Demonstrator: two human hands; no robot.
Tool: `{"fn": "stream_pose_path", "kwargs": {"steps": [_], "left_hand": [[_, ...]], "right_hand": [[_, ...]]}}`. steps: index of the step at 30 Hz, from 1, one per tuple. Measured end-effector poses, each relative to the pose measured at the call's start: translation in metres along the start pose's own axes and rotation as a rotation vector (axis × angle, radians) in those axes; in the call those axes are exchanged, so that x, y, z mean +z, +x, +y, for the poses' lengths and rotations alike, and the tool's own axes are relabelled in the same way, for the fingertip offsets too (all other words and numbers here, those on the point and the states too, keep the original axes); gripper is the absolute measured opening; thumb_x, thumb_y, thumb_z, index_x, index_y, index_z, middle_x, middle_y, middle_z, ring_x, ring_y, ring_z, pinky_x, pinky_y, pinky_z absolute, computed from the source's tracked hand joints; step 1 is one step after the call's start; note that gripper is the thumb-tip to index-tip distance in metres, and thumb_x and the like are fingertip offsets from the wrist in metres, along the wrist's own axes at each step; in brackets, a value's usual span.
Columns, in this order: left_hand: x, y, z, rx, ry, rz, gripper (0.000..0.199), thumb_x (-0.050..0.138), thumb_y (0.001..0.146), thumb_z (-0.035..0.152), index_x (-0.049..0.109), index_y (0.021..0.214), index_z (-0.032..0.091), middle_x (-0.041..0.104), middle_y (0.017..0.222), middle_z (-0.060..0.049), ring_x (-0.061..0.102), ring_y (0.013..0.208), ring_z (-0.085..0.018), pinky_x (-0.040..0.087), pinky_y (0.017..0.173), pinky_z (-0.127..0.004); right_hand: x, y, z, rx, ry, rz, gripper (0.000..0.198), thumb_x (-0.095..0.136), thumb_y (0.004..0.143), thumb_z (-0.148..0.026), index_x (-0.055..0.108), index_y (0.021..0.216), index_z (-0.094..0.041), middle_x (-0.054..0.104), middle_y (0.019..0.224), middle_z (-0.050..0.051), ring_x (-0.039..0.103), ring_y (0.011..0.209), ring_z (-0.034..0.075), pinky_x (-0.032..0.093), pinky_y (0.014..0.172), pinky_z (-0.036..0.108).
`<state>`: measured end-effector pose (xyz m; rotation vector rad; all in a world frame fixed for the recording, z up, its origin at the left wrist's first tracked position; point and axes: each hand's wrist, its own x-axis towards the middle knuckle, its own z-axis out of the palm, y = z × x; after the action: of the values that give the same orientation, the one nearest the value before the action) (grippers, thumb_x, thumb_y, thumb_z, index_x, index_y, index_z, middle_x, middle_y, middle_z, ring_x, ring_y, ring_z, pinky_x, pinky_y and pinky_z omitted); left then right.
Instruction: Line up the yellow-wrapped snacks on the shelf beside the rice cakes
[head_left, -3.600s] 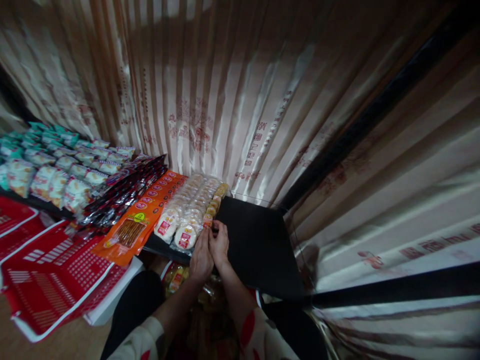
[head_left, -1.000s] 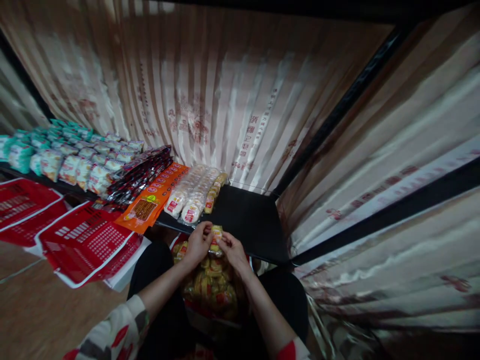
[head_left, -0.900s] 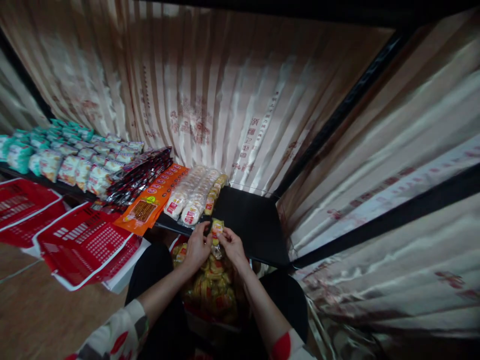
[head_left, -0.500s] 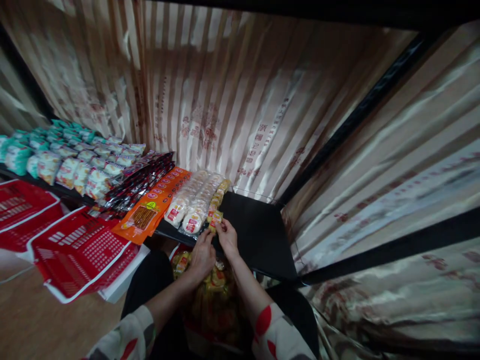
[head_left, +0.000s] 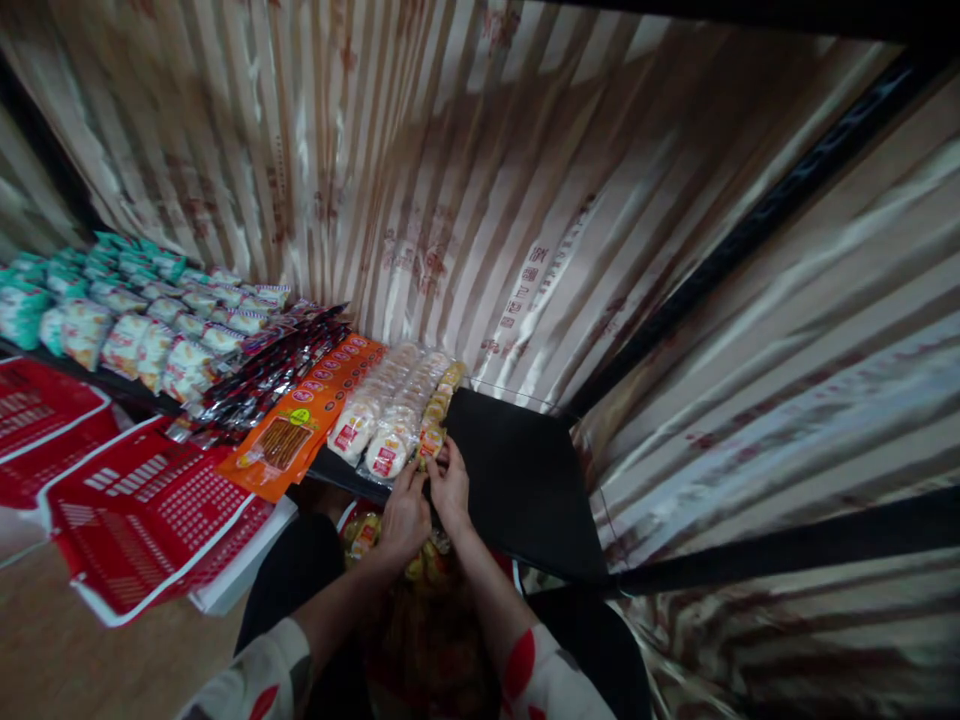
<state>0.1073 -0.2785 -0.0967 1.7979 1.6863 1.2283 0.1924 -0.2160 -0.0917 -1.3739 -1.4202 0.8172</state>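
- Left hand [head_left: 406, 515]: light fingertip pressure should suit. Fingers nearly together, tips at the yellow packet's [head_left: 431, 443] near edge; grip unclear.
- Right hand [head_left: 451, 488]: fingers bent, at packet's right side; cannot tell whether they pinch.
- Packet: front end of yellow row [head_left: 442, 400], on black shelf [head_left: 517, 470]. Best kept in line, wrapper uncrushed.
- White packs [head_left: 390, 445]: just left of row; avoid nudging.

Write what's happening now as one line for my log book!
left hand: at front yellow packet | right hand: at same packet | yellow row: on black shelf, right of white packets
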Motion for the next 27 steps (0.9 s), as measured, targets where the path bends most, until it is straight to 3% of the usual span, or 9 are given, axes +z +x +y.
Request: {"fn": "stream_pose_path", "kwargs": {"steps": [5, 10, 20, 27], "left_hand": [[0.004, 0.001, -0.002, -0.01, -0.119, 0.034, 0.061, 0.036, 0.07, 0.004, 0.038, 0.131, 0.011, 0.045, 0.134, -0.014, 0.038, 0.127, -0.02, 0.031, 0.108, -0.043], [0.008, 0.004, -0.006, -0.026, -0.181, 0.028, 0.06, 0.034, 0.072, 0.006, 0.039, 0.131, 0.013, 0.044, 0.135, -0.011, 0.037, 0.128, -0.019, 0.028, 0.11, -0.041], [0.014, 0.005, -0.012, 0.087, -0.077, 0.032, 0.059, 0.031, 0.074, 0.005, 0.035, 0.133, 0.007, 0.04, 0.138, -0.016, 0.031, 0.131, -0.02, 0.027, 0.11, -0.043], [0.015, 0.009, -0.011, 0.088, -0.031, 0.018, 0.05, 0.033, 0.08, 0.012, 0.042, 0.13, 0.011, 0.042, 0.136, -0.014, 0.035, 0.129, -0.022, 0.03, 0.107, -0.044]], "right_hand": [[0.001, -0.004, 0.002, 0.028, 0.053, 0.045, 0.033, 0.056, 0.074, -0.033, 0.047, 0.103, -0.02, 0.06, 0.093, 0.006, 0.059, 0.084, 0.017, 0.05, 0.073, 0.028], [0.001, -0.005, 0.001, 0.002, -0.032, 0.035, 0.018, 0.055, 0.075, -0.037, 0.05, 0.083, -0.022, 0.058, 0.083, 0.003, 0.059, 0.077, 0.015, 0.049, 0.069, 0.027], [-0.003, -0.007, -0.004, -0.086, -0.069, 0.028, 0.021, 0.045, 0.083, -0.036, 0.058, 0.084, -0.02, 0.055, 0.085, 0.005, 0.055, 0.074, 0.014, 0.047, 0.067, 0.025], [-0.001, -0.006, -0.002, -0.043, -0.169, 0.069, 0.017, 0.045, 0.081, -0.031, 0.057, 0.088, -0.021, 0.058, 0.079, 0.003, 0.055, 0.071, 0.015, 0.046, 0.07, 0.028]]}}
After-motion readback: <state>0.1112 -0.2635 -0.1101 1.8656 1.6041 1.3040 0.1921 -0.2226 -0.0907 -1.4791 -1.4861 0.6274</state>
